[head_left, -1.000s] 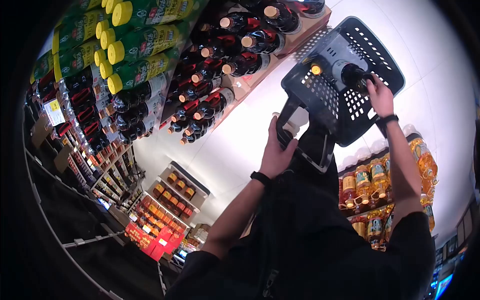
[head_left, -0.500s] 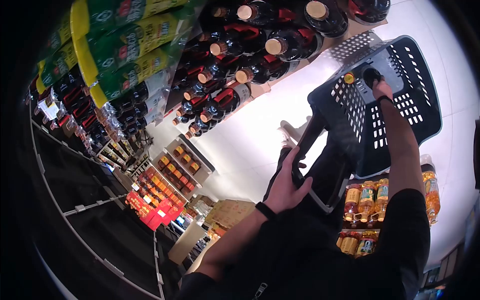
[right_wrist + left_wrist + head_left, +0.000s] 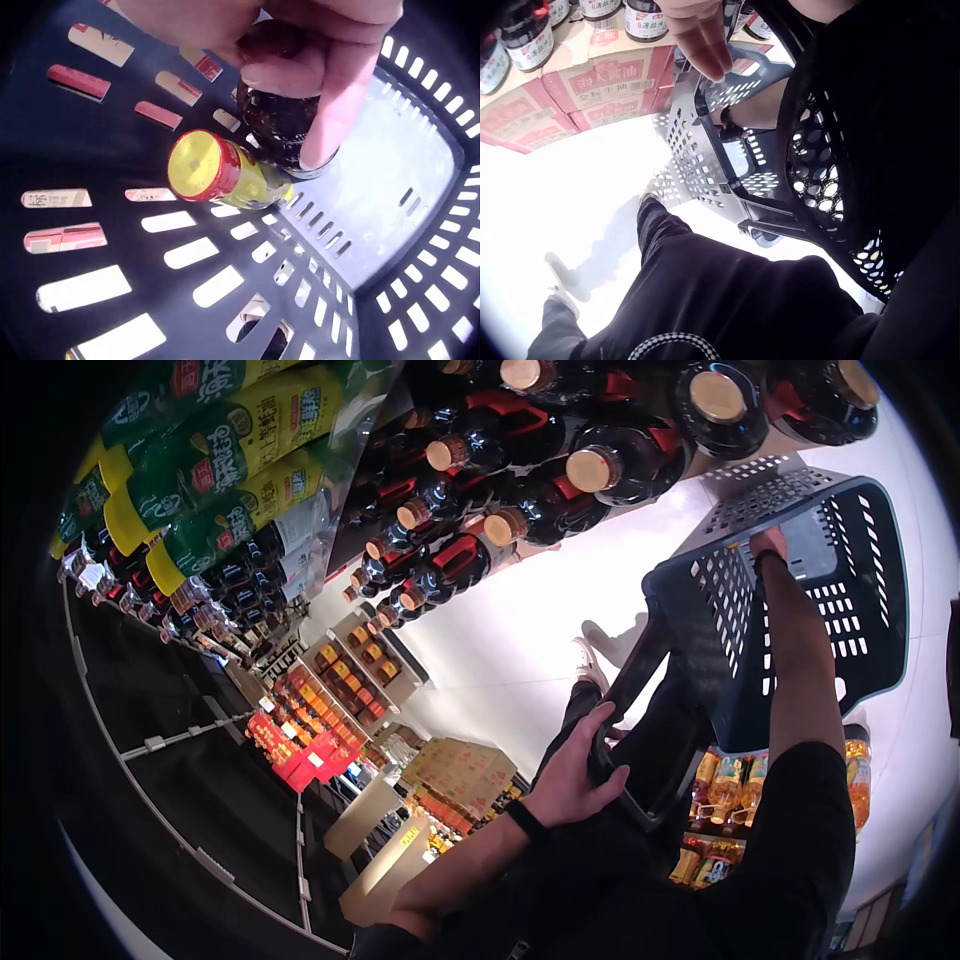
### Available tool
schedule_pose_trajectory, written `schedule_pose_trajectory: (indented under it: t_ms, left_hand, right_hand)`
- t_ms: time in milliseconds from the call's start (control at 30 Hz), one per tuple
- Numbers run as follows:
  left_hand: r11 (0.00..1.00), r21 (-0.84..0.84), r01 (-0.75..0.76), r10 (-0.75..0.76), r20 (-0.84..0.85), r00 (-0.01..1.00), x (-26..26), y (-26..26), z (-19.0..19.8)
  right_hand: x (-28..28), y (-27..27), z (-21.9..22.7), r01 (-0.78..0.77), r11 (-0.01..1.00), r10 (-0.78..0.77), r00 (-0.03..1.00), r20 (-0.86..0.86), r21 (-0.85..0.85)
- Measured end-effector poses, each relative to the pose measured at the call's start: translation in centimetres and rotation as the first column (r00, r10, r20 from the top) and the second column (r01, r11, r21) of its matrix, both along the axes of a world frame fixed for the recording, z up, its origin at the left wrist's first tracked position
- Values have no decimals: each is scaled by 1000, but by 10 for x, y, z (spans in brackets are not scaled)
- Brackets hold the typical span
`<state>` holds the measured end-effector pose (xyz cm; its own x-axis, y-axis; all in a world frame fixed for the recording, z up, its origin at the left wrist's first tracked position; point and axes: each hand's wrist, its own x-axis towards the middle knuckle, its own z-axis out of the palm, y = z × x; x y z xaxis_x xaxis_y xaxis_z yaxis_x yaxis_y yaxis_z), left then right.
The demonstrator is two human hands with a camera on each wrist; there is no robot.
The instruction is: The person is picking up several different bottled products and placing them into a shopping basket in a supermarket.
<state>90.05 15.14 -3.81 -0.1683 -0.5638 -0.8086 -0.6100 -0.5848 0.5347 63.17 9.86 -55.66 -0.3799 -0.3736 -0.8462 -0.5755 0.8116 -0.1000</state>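
Note:
Deep inside the dark perforated basket, my right hand is partly hidden by the basket wall in the head view. The right wrist view shows that hand with its fingers curled round the top of a dark bottle, low in the basket. Beside it leans a bottle with a yellow cap and red rim. My left hand grips the dark handle frame near the body; in the left wrist view its fingers show at the top.
Large dark bottles with tan caps line a display along the basket's far left side. Green bottles with yellow caps stack at upper left. Oil bottles stand below the basket. Cartons support the dark bottles. A shoe is on the pale floor.
My right hand has moved down into the basket with the dark bottle. The basket appears further right and lower, and the shelf bottles look larger. The left hand still grips the handle frame.

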Motion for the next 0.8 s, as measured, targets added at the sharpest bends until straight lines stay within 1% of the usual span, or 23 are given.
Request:
schedule_pose_trajectory:
  t_ms: [33, 67, 133, 167, 200, 233, 267, 300, 333, 367, 400, 433, 467, 533, 567, 600, 633, 667, 700, 733, 767, 800]
  left_hand:
    - [1000, -3, -9, 9, 4, 1000, -1, 0, -2]
    - [999, -30, -17, 18, 5, 1000, -1, 1, -2]
    - [998, -61, -35, 35, 10, 999, 1, 4, -1]
    - [998, -49, -39, 39, 1, 999, 3, 5, -1]
    - [999, -32, -43, 42, -13, 999, 5, 6, 1]
    - [998, -30, -51, 51, -16, 999, 7, 5, 3]
    - [998, -37, -41, 40, -35, 999, 7, 2, 2]
    - [999, -44, -31, 28, -54, 998, 7, 1, 7]
    - [999, -41, -35, 33, -59, 998, 10, 5, 10]
    - [995, -96, -14, 7, -70, 998, 18, 12, 6]
    - [992, -129, -1, -10, -84, 996, 17, 14, 15]
    - [987, -159, 12, -24, -75, 997, 19, 16, 25]
    - [983, -184, -6, -10, -85, 996, 23, 16, 32]
    - [999, -21, -50, 48, -83, 995, 36, 22, 51]
    - [997, -49, -67, 62, -98, 993, 42, 28, 60]
    - [994, -101, -50, 41, -88, 995, 42, 29, 55]
    - [992, -124, -16, 8, -61, 998, 44, 31, 48]
    - [973, 119, -199, 212, -109, 971, 59, 38, 51]
    - [951, 49, -305, 309, -209, 928, 81, 63, 54]
    - [936, 47, -348, 350, -217, 911, 104, 82, 61]
    - [919, 46, -391, 391, -226, 892, 122, 94, 61]
    - [910, 16, -414, 406, -225, 886, 133, 106, 59]
  right_hand:
    - [0, 2, -4, 40, 999, -39, 999, 16, -34]
    - [1, 4, -7, 59, 998, -60, 997, 45, 8]
    - [9, 8, -12, 29, 999, -30, 998, 55, 13]
    - [13, 10, -9, 7, 1000, -9, 998, 62, 20]
    - [17, 8, 8, 33, 999, -33, 998, 53, 1]
    - [26, 6, 26, 51, 998, -48, 995, 83, -29]
    - [27, 12, 33, 130, 980, -109, 984, 140, -151]
    - [32, 25, 39, 210, 941, -158, 966, 205, -265]
    - [41, 47, 35, -99, 885, 79, 995, -62, -455]
    - [41, 63, 43, -422, 734, 254, 897, -361, -532]
    - [27, 46, 87, -258, 872, 229, 966, -118, -417]
    - [27, 36, 129, -108, 964, 146, 979, 142, -244]
    - [23, 52, 155, -131, 965, 178, 963, 201, -229]
    - [22, 92, 191, -162, 963, 224, 928, 298, -216]
    - [23, 99, 212, -171, 961, 238, 911, 337, -218]
    - [19, 90, 233, -56, 980, 136, 893, 430, -193]
    - [27, 96, 252, 73, 989, 5, 848, 531, -127]
    - [36, 92, 299, 87, 989, -3, 816, 578, -117]
    - [55, 100, 352, 97, 990, -11, 782, 624, -105]
    - [71, 112, 384, 99, 991, -10, 723, 691, -89]
    - [81, 118, 404, 97, 993, -10, 659, 752, -72]
    - [92, 120, 425, 73, 992, 25, 669, 743, -99]
